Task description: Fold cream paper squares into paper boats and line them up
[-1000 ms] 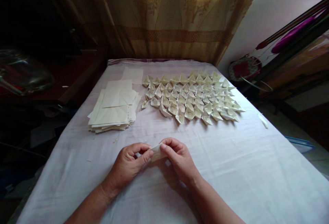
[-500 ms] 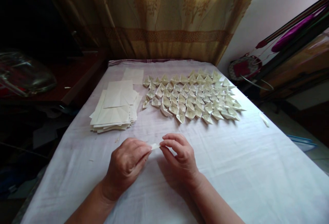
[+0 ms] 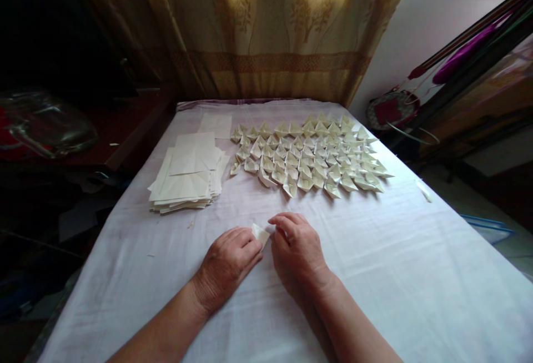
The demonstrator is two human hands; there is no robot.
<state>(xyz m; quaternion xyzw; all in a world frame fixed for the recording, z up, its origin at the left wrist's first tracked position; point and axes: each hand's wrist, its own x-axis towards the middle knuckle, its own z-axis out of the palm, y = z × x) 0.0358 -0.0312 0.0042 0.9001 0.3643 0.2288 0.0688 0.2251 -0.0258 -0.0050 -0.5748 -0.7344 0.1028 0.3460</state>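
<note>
Half a second ago, a small folded paper (image 3: 260,233) was pinched between both hands and seen as little more than a thin sliver. Now a broader, pointed face is shown, and the paper is carried mainly by the left hand (image 3: 230,257), whose back is turned upward. By this, the folding seems to have been taken to a new face or edge, though the fold itself is too small to be read.

The paper is gripped closely at its left side, with no gap seen between the left fingers and it. The right hand (image 3: 302,249) is held just beside the paper's right corner, its fingers curled; whether the corner is touched cannot be told.

The paper is placed above the near middle of the white cloth (image 3: 375,285). Far left, a stack of paper (image 3: 179,190) is laid; far right of it, rows of folded paper boats (image 3: 305,180) are spread, unchanged.
</note>
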